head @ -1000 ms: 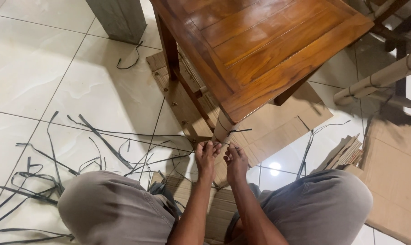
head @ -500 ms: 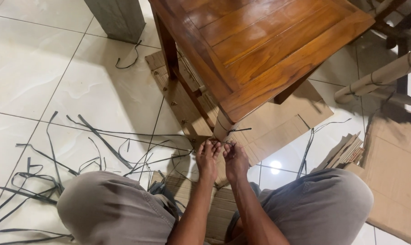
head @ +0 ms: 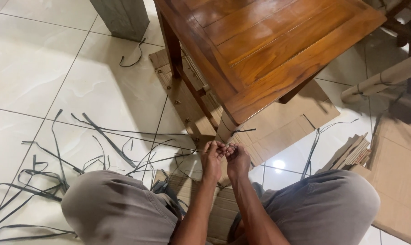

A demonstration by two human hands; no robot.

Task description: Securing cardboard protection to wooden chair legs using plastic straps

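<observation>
Two hands are meeting at the foot of one cardboard-wrapped leg [head: 225, 131] of a wooden table [head: 269, 50]. The left hand [head: 213, 159] and right hand [head: 238, 159] are each curling closed, pinching a thin dark strap [head: 236, 132] that is circling the leg. Many loose strap offcuts [head: 55, 168] are lying on the tiled floor [head: 42, 81].

Left hand [head: 212, 159] and right hand [head: 238, 159] fingertip-to-fingertip

place: furniture packing area, likely a workshop or storeroom | floor: glossy white tiles [head: 55, 68] | signs: bare wooden table [head: 269, 41], flattened cardboard sheets [head: 278, 127], cut black strapping bands [head: 55, 159], cardboard-wrapped furniture legs [head: 382, 79]
</observation>
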